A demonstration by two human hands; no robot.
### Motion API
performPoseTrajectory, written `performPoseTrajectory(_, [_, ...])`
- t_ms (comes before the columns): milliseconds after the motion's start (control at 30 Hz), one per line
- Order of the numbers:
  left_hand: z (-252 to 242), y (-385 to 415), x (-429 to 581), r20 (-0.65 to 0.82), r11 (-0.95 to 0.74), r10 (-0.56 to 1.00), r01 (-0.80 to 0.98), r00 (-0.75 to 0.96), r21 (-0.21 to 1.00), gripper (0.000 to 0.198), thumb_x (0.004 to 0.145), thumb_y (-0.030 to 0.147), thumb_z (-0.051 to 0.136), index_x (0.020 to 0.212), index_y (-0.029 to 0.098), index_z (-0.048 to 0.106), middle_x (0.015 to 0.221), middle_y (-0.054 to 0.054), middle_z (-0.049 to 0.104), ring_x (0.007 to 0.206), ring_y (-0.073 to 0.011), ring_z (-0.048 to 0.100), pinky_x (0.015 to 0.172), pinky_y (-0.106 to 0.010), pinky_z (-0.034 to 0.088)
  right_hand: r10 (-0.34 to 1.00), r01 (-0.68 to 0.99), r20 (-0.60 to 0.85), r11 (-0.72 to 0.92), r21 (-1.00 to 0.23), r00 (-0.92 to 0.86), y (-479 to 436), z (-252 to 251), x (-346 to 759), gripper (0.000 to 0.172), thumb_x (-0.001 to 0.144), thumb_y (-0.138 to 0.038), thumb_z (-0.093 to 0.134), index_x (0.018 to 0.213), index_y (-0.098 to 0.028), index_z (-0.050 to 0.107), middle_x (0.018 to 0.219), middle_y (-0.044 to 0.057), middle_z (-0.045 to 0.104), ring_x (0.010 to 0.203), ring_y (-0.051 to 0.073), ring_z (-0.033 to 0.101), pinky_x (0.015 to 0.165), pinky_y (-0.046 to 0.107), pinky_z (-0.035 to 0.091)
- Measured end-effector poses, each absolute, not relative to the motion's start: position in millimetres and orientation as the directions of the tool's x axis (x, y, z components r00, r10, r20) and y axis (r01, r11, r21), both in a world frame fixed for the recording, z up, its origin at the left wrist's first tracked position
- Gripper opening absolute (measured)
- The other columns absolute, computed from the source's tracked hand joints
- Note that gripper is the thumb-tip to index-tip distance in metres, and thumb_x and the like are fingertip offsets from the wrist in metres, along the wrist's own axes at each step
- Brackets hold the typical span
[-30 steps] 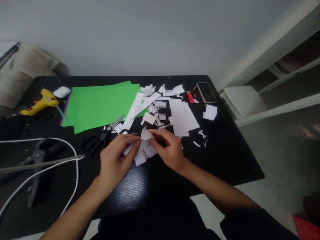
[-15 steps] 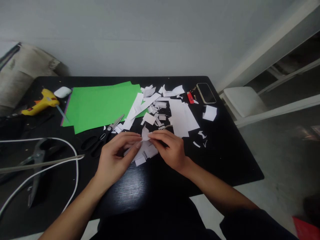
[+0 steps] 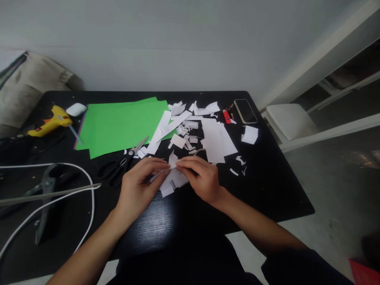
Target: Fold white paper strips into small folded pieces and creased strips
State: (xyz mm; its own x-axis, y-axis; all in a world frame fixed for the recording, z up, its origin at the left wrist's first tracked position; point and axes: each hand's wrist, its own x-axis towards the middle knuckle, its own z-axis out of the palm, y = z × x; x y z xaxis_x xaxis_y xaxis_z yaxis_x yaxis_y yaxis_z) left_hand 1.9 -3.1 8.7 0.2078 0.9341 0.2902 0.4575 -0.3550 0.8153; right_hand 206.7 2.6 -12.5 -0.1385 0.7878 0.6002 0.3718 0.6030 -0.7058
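Observation:
A small piece of white paper (image 3: pixel 173 159) is pinched between my two hands, its pointed tip sticking up. My left hand (image 3: pixel 144 179) grips its left side between thumb and fingers. The right side is held by my right hand (image 3: pixel 200 176), fingertips close to those of the left. Just below and behind the fingers lies a white paper shape (image 3: pixel 172 183) with folded or layered pieces, partly hidden by the hands. Black-handled scissors (image 3: pixel 123 162) rest open beside my left hand. White paper scraps (image 3: pixel 187 136) are scattered beyond the fingers.
Green sheets (image 3: pixel 124 124) lie at the back left, near a yellow glue gun (image 3: pixel 53 120) and a white mouse-like object (image 3: pixel 76 109). A white cable (image 3: pixel 92 206) and large dark shears (image 3: pixel 46 198) are at left. A phone (image 3: pixel 246 111) and red lighter (image 3: pixel 227 116) sit back right.
The piece of paper has tilted slightly between the fingers, and its upright tip shows a little lower and narrower. Both hands stay nearly in place.

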Motion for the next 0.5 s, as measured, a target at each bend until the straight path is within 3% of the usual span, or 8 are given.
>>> performPoseTrajectory(300, [13, -7, 6, 0.199, -0.259, 0.963, 0.438, 0.18, 0.861, 0.007, 0.093, 0.027, 0.071, 0.097, 0.022, 0.073, 0.092, -0.002, 0.073, 0.082, -0.0158, 0.067, 0.075, -0.03, 0.056, 0.773, 0.454, 0.607, 0.615, -0.645, -0.185, -1, -12, 206, 0.024, 0.1, -0.015, 0.063, 0.12, -0.025, 0.073, 0.104, 0.005, 0.08, 0.097, 0.019, 0.078, 0.089, 0.035, 0.067])
performPoseTrajectory(500, [27, -5, 2, 0.067, -0.126, 0.965, 0.223, 0.252, 0.967, 0.014, 0.092, 0.029, 0.07, 0.103, 0.021, 0.073, 0.09, -0.004, 0.074, 0.073, -0.0164, 0.068, 0.064, -0.027, 0.057, 0.772, 0.429, 0.604, 0.622, -0.655, -0.197, -1, -11, 206, 0.028, 0.102, -0.014, 0.06, 0.125, -0.026, 0.071, 0.108, 0.005, 0.081, 0.099, 0.02, 0.078, 0.09, 0.036, 0.067])
